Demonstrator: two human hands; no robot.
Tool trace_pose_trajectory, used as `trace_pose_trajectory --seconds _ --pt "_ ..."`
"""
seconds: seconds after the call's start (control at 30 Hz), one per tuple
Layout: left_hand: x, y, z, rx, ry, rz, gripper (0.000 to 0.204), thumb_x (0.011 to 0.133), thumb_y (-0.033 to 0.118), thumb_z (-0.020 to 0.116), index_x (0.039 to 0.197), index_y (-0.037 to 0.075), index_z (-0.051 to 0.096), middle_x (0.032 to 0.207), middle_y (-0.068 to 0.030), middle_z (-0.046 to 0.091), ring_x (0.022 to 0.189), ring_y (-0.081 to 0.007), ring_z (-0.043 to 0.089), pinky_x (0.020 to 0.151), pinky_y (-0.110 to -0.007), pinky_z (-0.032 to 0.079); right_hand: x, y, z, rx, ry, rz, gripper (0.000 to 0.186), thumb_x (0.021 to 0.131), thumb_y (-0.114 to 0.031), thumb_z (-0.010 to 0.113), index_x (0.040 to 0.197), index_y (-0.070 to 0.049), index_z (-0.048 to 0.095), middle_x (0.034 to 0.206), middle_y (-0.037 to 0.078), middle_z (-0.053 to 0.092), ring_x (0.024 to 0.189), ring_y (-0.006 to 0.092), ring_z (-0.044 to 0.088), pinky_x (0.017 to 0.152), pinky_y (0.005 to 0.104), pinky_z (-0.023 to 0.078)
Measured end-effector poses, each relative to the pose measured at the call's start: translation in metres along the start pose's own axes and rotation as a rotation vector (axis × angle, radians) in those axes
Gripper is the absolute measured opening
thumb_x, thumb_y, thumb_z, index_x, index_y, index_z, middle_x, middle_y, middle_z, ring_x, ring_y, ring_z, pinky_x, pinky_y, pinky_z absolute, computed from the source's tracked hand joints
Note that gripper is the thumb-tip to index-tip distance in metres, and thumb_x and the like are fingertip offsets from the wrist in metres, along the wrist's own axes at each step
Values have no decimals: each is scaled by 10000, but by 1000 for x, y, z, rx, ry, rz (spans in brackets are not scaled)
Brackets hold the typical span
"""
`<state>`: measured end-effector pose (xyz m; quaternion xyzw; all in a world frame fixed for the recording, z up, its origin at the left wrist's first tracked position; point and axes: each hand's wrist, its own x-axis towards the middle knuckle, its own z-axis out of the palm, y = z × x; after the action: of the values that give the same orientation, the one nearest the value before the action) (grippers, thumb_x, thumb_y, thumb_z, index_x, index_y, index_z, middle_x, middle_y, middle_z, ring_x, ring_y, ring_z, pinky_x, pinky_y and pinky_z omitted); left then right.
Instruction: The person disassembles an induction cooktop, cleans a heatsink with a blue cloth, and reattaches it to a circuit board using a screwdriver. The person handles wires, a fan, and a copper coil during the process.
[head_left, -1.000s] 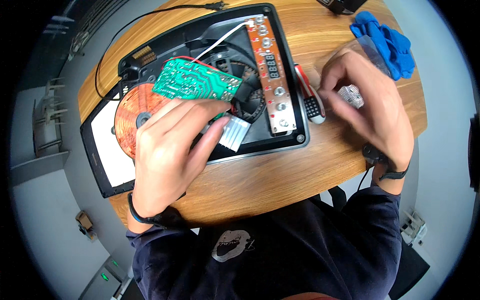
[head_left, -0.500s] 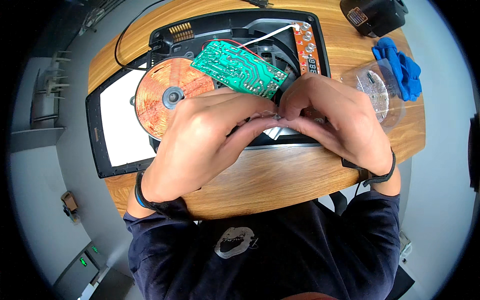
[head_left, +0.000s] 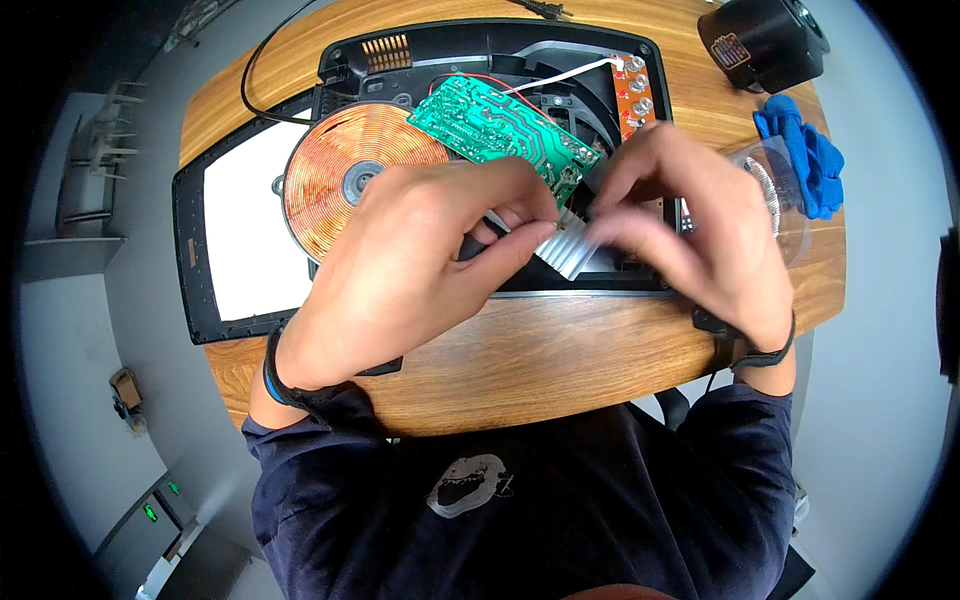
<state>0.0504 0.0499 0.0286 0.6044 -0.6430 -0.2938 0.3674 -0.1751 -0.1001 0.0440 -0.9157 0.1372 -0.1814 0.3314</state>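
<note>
An opened black induction cooker lies on the round wooden table, its copper coil bared. A green circuit board is tilted up over the housing, with a finned aluminium heat sink at its near edge. My left hand pinches the heat sink from the left with thumb and forefinger. My right hand meets it from the right, fingertips closed on the same spot; whatever small part they hold is hidden. An orange control board with buttons stands at the cooker's right.
The cooker's glass top panel with a white middle lies at the left. A clear plastic cup and blue gloves sit at the right, a black round device at the far right corner. A black power cord loops behind.
My right hand left the cup side and came to the board. Both hands now meet at the heat sink; half a second ago they were clasped slightly nearer to me.
</note>
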Motion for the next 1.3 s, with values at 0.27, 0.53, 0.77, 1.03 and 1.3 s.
trace_pose_trajectory --seconds 0.27,0.53,0.77,1.03,1.3 --pt "0 -2 -23 115 65 -49 96 962 -25 801 965 -34 706 1033 -102 815 876 -153 774 802 -294 622 -51 66 -18 -577 16 274 217 1096 -88 711 1218 18 566 1026 294 715 1035 538 705 860 561 581" --pt "0 -6 -27 238 78 -48 125 925 -30 824 915 -38 699 1061 -121 836 936 -182 812 855 -319 651 -52 71 -12 -365 -153 482 494 922 48 819 1326 -4 538 1034 269 750 1037 493 753 872 529 579" --pt "-4 -6 -28 214 91 -77 85 938 -41 809 952 -32 725 1036 -98 839 910 -162 820 857 -298 647 -52 69 -27 -396 -135 411 620 829 84 860 1342 21 517 1141 284 765 1120 548 716 932 543 594" --pt "-4 -5 -27 189 121 -77 104 963 -32 805 1057 -22 760 983 -71 812 898 -135 808 863 -281 636 -53 75 -36 -569 118 318 562 982 -58 808 1452 41 516 1178 309 730 1142 461 734 980 503 581" --pt "-2 -6 -27 195 129 -53 98 985 -4 804 1074 -28 773 961 -81 803 903 -146 806 870 -291 632 -13 46 -53 -666 263 178 385 1136 -347 749 1368 -40 741 1073 172 659 958 348 702 866 434 571"
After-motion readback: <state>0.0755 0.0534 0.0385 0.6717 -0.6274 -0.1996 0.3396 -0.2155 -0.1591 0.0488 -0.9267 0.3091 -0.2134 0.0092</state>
